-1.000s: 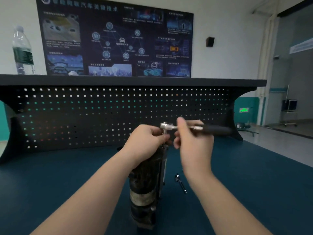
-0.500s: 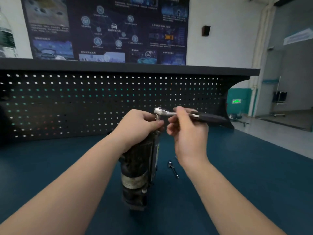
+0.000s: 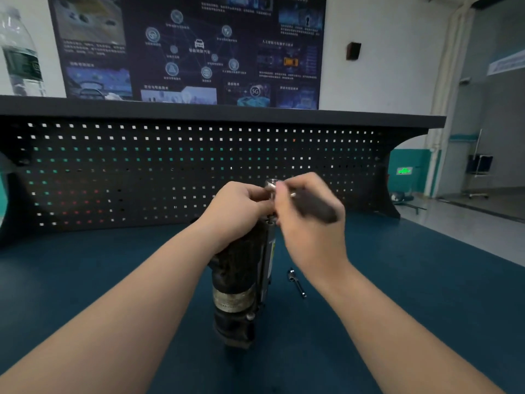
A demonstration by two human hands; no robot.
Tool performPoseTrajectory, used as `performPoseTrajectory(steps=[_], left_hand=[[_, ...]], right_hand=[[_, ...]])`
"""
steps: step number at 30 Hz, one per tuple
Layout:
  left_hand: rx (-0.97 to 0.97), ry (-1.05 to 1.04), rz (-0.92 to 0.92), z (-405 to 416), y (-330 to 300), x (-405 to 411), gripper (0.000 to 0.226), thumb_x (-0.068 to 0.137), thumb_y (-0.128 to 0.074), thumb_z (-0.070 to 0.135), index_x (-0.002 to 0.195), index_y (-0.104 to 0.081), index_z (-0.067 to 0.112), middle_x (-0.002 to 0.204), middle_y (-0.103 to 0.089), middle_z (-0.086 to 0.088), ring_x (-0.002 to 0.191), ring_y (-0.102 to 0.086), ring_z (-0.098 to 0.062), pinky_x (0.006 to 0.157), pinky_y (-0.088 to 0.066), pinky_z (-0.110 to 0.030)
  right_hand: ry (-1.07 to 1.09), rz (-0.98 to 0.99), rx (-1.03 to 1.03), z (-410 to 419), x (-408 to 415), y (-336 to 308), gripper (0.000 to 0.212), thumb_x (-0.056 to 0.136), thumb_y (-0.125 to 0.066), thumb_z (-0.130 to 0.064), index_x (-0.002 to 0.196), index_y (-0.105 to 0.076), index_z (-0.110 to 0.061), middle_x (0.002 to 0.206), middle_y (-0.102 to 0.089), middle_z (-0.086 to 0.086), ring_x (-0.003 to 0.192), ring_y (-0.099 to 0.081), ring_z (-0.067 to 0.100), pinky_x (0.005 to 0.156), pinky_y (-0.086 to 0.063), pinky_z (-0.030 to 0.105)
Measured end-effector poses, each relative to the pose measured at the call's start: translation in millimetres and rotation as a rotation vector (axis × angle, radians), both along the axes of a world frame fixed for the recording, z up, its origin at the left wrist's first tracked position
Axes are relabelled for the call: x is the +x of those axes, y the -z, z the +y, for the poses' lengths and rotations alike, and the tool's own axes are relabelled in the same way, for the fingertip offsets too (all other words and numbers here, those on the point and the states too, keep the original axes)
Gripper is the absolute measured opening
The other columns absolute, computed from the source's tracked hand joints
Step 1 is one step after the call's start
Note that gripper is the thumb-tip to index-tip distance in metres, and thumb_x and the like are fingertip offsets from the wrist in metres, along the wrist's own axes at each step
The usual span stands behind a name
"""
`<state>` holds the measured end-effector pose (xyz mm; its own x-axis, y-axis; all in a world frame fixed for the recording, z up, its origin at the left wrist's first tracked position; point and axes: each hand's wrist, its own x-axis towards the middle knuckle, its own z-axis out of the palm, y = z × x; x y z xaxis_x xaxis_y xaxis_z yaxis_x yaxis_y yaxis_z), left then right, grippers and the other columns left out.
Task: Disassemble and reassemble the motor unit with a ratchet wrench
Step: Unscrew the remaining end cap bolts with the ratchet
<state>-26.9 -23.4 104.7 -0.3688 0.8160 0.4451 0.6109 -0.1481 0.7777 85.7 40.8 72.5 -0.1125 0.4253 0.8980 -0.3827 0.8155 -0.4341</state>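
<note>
Grimy cylindrical motor unit, chrome ratchet wrench

Bench top open left and right of upright motor unit; loose bolt lies just right of it. Pegboard closes off the far edge.

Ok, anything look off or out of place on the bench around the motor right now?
One loose part: a small metal bolt lies on the blue benchtop, just right of the upright motor unit. It could roll. The left hand steadies the motor's top; the right hand holds the ratchet wrench there. No spills.
</note>
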Motion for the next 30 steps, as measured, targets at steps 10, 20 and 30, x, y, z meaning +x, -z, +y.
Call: performPoseTrajectory(steps=[10, 20, 30], left_hand=[[-0.027, 0.035, -0.017, -0.5, -1.5, -3.0, 0.009, 0.088, -0.069, 0.028, 0.088, -0.077, 0.025, 0.079, -0.075, 0.013, 0.074, -0.067, 0.004, 0.07, -0.048, -0.014], [-0.049, 0.1, -0.05, -2.7, -2.5, -5.0, 0.011, 0.088, -0.069, 0.025, 0.096, -0.076, 0.024, 0.088, -0.076, 0.006, 0.083, -0.068, -0.005, 0.075, -0.052, -0.016], [0.001, 0.026, 0.014, 0.0, -1.0, -4.1, 0.027, 0.087, -0.066, 0.017, 0.066, -0.075, 0.031, 0.057, -0.067, 0.014, 0.049, -0.058, 0.005, 0.049, -0.044, -0.01]], right_hand=[[-0.666, 0.169, -0.971, 11.8, 2.0, -24.7, 0.017, 0.09, -0.048, -0.005, 0.075, -0.057, -0.003, 0.053, -0.045, 0.003, 0.039, -0.04, 0.009, 0.036, -0.03, 0.019], [-0.551, 0.017, -0.813, 19.4, 10.2, -26.6, 0.027, 0.092, -0.051, -0.017, 0.071, -0.06, -0.005, 0.049, -0.05, 0.003, 0.038, -0.042, 0.011, 0.037, -0.031, 0.019], [0.139, -0.122, 0.152, -9.7, 0.8, -6.9, 0.021, 0.092, -0.053, -0.015, 0.074, -0.062, -0.007, 0.063, -0.06, -0.002, 0.057, -0.054, 0.008, 0.054, -0.04, 0.016]])
